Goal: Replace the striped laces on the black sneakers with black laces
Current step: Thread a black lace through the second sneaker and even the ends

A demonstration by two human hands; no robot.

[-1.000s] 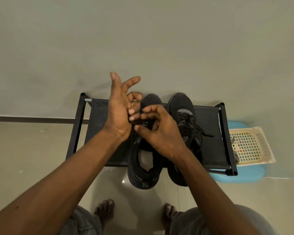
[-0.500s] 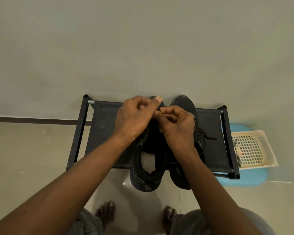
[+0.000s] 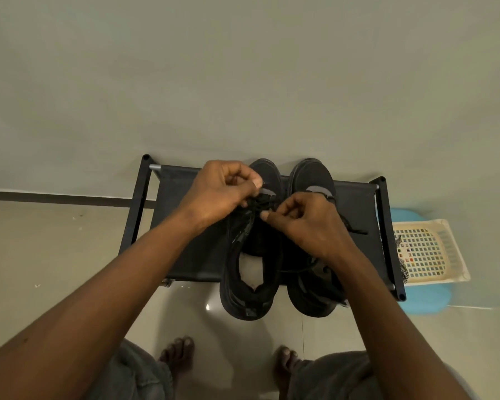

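Two black sneakers stand side by side on a low black rack (image 3: 185,249), toes toward the wall. Over the left sneaker (image 3: 250,287) my left hand (image 3: 220,192) pinches the black lace (image 3: 256,204) near the toe end. My right hand (image 3: 303,223) pinches the same lace from the right, fingers curled. The two hands sit a little apart with the lace knot between them. My right arm covers part of the right sneaker (image 3: 312,174), whose black lace end (image 3: 357,230) trails onto the rack. A striped lace (image 3: 403,271) hangs at the rack's right edge.
A cream plastic basket (image 3: 427,252) rests on a blue stool (image 3: 425,304) right of the rack. The wall lies just behind the rack. My bare feet (image 3: 176,356) stand on the glossy tiled floor below the sneakers.
My hands have closed onto the left sneaker's lace and have drawn apart sideways, the left hand going left and the right hand dropping lower right. A second ago the left hand was open.
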